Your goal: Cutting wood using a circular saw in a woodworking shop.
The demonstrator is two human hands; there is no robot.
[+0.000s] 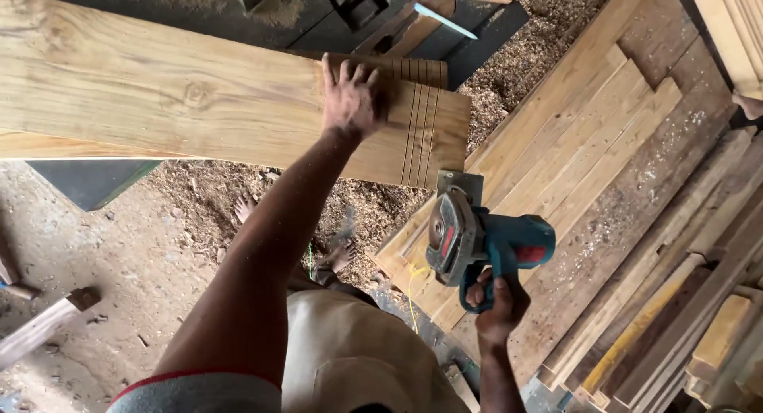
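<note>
No bin or box shows here; the sawdust [362,202] simply lies heaped on the floor. The left hand [350,103] presses flat, fingers spread wide, on the end of a long wooden plank [183,95], just beside four parallel saw cuts [420,135] near its edge. The right hand [498,306] has its fingers curled tight around the handle of a blue circular saw [477,242], held just below the plank's end. Stacked boards [596,143] crowd the right side, and bare feet [246,208] stand in the shavings.
</note>
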